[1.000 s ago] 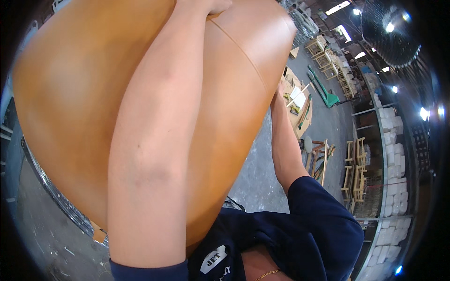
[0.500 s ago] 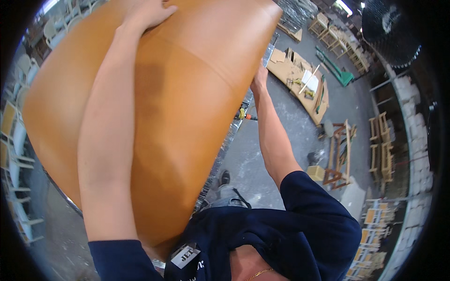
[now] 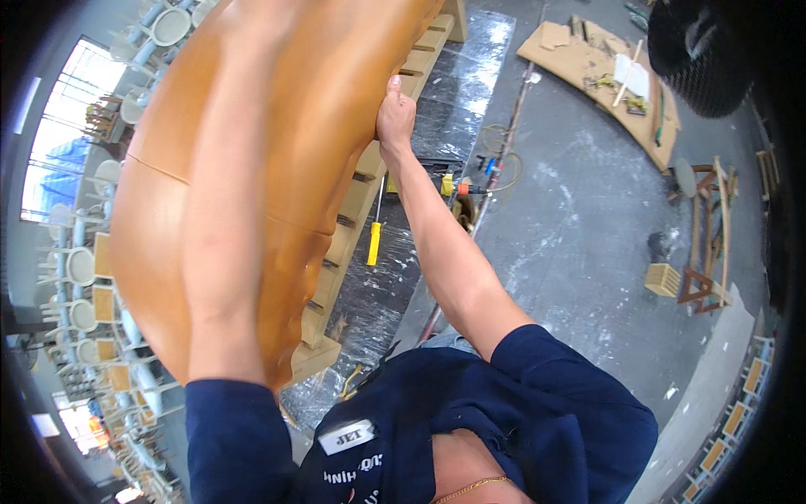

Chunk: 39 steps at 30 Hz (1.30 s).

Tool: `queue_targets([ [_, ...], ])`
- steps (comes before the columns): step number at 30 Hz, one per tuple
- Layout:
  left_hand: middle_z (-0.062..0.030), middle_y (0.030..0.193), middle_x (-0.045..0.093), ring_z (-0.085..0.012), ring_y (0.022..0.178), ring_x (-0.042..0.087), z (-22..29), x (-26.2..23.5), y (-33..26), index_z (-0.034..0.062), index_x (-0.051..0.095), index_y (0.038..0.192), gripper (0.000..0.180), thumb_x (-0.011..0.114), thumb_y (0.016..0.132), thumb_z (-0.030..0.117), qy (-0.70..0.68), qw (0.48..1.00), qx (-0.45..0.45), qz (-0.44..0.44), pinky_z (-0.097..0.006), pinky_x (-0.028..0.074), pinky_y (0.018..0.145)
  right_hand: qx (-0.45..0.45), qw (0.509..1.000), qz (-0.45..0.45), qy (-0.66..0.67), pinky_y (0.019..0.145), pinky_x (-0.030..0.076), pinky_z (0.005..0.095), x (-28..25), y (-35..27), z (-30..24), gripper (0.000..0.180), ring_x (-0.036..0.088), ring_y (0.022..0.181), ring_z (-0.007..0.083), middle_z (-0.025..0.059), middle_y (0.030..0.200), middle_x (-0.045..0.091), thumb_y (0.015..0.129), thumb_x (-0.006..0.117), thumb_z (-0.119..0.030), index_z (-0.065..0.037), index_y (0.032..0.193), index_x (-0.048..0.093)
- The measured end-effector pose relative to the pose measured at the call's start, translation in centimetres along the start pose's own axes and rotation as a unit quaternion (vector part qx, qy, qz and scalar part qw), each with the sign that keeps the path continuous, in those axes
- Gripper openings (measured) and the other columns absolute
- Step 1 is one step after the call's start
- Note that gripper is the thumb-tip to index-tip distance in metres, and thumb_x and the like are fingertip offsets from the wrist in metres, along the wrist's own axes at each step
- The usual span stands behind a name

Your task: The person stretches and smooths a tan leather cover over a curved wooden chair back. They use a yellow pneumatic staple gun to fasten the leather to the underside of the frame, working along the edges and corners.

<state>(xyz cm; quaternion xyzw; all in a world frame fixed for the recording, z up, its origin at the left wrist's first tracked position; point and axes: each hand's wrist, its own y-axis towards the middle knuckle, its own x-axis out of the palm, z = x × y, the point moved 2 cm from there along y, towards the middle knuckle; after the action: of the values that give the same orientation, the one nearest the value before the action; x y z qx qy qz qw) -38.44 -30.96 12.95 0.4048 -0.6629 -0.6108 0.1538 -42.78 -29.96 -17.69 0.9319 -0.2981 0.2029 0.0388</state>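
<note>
A: ok what've we got around the shop?
B: right side, we see a big brown board with scraps on it; a pale slatted crate near a wooden frame; black mesh thing up top
A: and left?
B: we've got loads of pale chairs; bright window too

The covering is orange-tan, the frame beige, the shirt navy.

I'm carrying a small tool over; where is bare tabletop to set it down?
Bare tabletop shows beyond the right hand, beside the wooden frame, and another patch below the yellow-handled screwdriver. It's crowded around the yellow-and-orange tool.
</note>
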Motion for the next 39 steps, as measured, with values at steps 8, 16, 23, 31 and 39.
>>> queue_targets([
  [8,-0.0267,0.158,0.020,-0.0476,0.145,0.020,0.5,-1.6,-14.9,0.0132,0.026,0.154,0.100,0.062,0.080,0.069,0.202,0.851,-0.071,-0.479,-0.065,0.017,0.113,0.051,0.997,-0.044,0.044,0.066,0.046,0.0413,1.5,-4.0,-1.0,0.062,0.057,0.065,0.0217,0.0168,0.071,0.066,0.105,0.037,-0.046,0.007,0.086,0.065],
  [16,-0.0339,0.146,0.031,-0.0592,0.133,0.030,4.1,-0.4,-15.0,0.0075,0.029,0.149,0.105,0.074,0.072,0.064,0.303,0.788,-0.063,-0.532,-0.074,0.033,0.097,0.013,0.991,-0.103,0.080,0.061,0.044,0.0395,0.8,-2.8,-0.6,0.065,0.051,0.061,0.0196,0.0157,0.060,0.056,0.104,0.038,-0.049,0.007,0.081,0.061],
  [23,-0.0349,0.144,0.029,-0.0606,0.125,0.037,7.2,0.2,-15.5,0.0151,0.027,0.150,0.102,0.078,0.072,0.055,0.367,0.768,-0.022,-0.525,-0.072,0.036,0.094,-0.105,0.746,-0.441,-0.488,0.083,0.053,0.0468,-11.5,-1.1,10.9,0.048,0.063,0.099,0.0371,0.0193,0.117,0.060,0.085,0.068,-0.030,-0.009,0.126,0.055],
  [31,-0.0317,0.144,0.030,-0.0586,0.126,0.036,7.8,0.9,-15.7,0.0188,0.028,0.151,0.101,0.079,0.071,0.051,0.374,0.779,-0.030,-0.503,-0.070,0.036,0.094,-0.185,0.710,-0.499,-0.461,0.088,0.054,0.0408,-14.5,1.3,12.3,0.073,0.062,0.104,0.0371,0.0184,0.133,0.045,0.073,0.072,-0.009,-0.012,0.141,0.045],
  [39,-0.0335,0.152,0.019,-0.0529,0.132,0.032,8.2,0.9,-15.2,0.0101,0.015,0.155,0.116,0.084,0.065,0.035,0.421,0.722,-0.067,-0.545,-0.061,0.031,0.106,-0.126,0.877,-0.449,-0.118,0.092,0.050,0.0373,-14.7,1.2,-3.9,0.067,0.064,0.107,0.0401,0.0207,0.120,0.064,0.067,0.072,-0.008,-0.002,0.131,0.054],
])
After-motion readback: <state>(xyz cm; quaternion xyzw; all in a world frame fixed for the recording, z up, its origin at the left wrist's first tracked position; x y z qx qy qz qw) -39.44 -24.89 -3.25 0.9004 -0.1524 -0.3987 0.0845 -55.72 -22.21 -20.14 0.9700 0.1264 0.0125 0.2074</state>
